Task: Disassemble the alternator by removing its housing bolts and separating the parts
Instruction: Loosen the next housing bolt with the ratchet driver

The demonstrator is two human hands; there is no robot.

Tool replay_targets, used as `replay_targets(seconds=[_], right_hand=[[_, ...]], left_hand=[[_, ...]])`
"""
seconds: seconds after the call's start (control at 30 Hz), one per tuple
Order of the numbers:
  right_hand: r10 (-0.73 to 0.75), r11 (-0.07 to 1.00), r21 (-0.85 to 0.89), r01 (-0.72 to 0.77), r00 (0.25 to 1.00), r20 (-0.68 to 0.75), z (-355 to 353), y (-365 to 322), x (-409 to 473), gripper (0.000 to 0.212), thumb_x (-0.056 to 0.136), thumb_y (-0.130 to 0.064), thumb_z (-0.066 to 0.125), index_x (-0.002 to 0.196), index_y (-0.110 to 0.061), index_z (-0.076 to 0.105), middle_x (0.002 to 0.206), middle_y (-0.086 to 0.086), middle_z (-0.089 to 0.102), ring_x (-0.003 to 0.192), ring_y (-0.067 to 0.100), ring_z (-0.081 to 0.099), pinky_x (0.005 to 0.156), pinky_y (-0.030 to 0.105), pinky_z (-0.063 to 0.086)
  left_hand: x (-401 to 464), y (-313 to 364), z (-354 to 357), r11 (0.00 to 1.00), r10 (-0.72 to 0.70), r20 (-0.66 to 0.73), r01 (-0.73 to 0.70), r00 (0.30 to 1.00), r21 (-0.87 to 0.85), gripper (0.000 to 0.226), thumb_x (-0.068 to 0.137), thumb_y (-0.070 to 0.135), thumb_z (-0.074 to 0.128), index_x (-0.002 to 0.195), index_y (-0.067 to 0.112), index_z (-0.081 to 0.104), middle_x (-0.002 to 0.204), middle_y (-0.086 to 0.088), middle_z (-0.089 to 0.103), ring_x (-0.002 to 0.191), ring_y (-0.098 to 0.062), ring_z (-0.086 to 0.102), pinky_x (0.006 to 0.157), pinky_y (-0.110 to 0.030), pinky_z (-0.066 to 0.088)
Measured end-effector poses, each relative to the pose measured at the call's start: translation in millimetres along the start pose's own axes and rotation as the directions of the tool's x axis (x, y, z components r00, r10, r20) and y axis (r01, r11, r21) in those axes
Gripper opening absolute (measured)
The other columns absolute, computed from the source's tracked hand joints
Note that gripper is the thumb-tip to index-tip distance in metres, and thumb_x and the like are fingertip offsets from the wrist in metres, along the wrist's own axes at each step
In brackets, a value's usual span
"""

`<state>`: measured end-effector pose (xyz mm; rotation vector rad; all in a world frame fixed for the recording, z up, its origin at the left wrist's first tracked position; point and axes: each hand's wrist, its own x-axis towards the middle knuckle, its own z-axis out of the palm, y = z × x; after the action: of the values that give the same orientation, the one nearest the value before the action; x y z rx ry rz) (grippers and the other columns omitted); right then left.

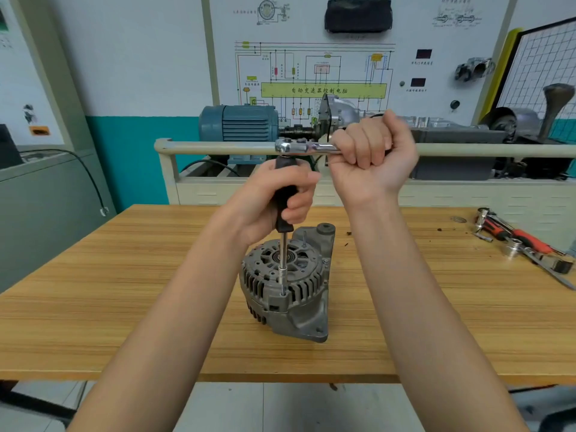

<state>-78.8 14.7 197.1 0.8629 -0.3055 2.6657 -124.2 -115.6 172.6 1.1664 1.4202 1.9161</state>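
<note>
Grey cast-metal alternator (pixel 285 288) standing mid-way on the light wooden table (pixel 124 275), a tool bearing down on its housing

Left hand (pixel 274 201) is gripping the black-handled extension bar (pixel 283 198) upright, its socket tip sitting on a housing bolt (pixel 283 294); right hand (pixel 371 151) is clenching the chrome ratchet wrench (pixel 299 147) handle lying level on top; loose red-handled tools (pixel 523 241) are lying at the table's right edge

Two bare forearms rise from the lower edge of the frame, one from the lower left and one from the lower right, and narrow toward the wrists near the centre. No sleeve, glove, watch or ring shows on either arm. The left hand (pixel 282 198) and the right hand (pixel 372 151) are likewise uncovered, with short, unpainted fingernails.
</note>
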Motion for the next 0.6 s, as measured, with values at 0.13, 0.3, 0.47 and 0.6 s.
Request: replay_targets(seconds=[0.13,0.3,0.47,0.6], right_hand=[[0.037,0.992,0.127,-0.023,0.993,-0.111,-9.7,-2.0,9.1,0.049,0.086,-0.014,0.037,0.037,-0.013,0.033,0.029,-0.002,0.025,0.037,0.008,0.007,0.037,0.019,0.017],[-0.131,0.987,-0.097,0.129,0.991,-0.013,6.7,4.3,-7.3,0.048,0.086,-0.012,0.037,0.039,-0.017,0.035,0.031,-0.004,0.024,0.029,0.010,0.015,0.038,0.020,0.018],[-0.404,0.663,-0.504,0.554,0.831,0.382,23.7,42.1,-35.5,0.045,0.088,-0.002,0.037,0.049,-0.022,0.040,0.039,-0.008,0.031,0.035,0.006,0.023,0.046,0.024,0.019],[-0.436,0.365,-0.553,0.749,0.662,0.609,25.9,60.9,-48.2,0.023,0.083,-0.006,0.042,0.072,-0.026,0.042,0.062,-0.009,0.044,0.047,0.004,0.032,0.050,0.025,0.024]], left_hand=[[6.7,-6.1,6.6,0.997,-0.070,-0.024,0.070,0.997,-0.038,0.040,0.080,0.014,0.056,0.044,0.019,0.038,0.034,0.008,0.026,0.027,-0.003,0.020,0.034,-0.014,0.014],[5.0,-10.9,14.3,0.992,0.094,-0.316,-0.062,0.944,0.109,0.049,0.092,0.005,0.051,0.049,0.021,0.033,0.039,0.008,0.025,0.031,-0.007,0.016,0.037,-0.016,0.015],[9.2,-16.2,27.6,0.967,0.232,-0.671,-0.090,0.704,0.239,0.037,0.086,0.000,0.055,0.058,0.014,0.036,0.047,-0.001,0.030,0.042,-0.015,0.022,0.042,-0.020,0.021],[5.7,-20.2,31.5,0.930,0.359,-0.678,-0.183,0.641,0.319,0.036,0.085,0.004,0.055,0.059,0.014,0.032,0.050,0.001,0.030,0.054,-0.016,0.025,0.051,-0.027,0.018]])
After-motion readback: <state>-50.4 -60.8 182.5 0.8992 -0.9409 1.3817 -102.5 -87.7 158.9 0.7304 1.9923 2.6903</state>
